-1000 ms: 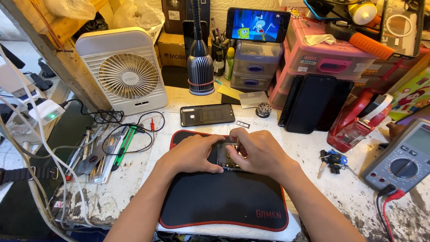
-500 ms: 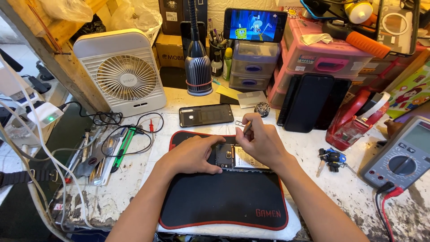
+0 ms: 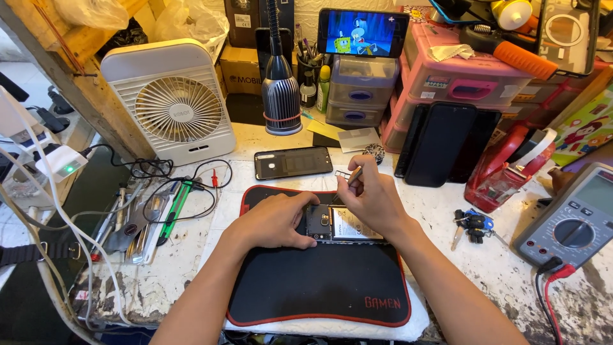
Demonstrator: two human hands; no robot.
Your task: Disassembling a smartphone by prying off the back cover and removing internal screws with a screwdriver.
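An opened phone (image 3: pixel 341 225) with its back off lies on a black mat with a red border (image 3: pixel 319 281). My left hand (image 3: pixel 274 220) rests on the phone's left end and holds it down. My right hand (image 3: pixel 370 198) sits over the phone's right side and pinches thin metal tweezers (image 3: pixel 345 184), whose tip points down at the phone's upper edge. A small pale part (image 3: pixel 339 172) shows just above my right fingers.
A black phone back cover (image 3: pixel 292 162) lies behind the mat. A white fan (image 3: pixel 171 102), a lamp base (image 3: pixel 281 96) and plastic drawers (image 3: pixel 359 89) stand at the back. Tools and cables (image 3: pixel 140 217) lie left; keys (image 3: pixel 469 223), a multimeter (image 3: pixel 571 220) and dark phones (image 3: pixel 447 144) right.
My right hand has lifted off the phone's middle and drawn back to the right with the tweezers, uncovering the phone's insides. My left hand stays on the phone's left end.
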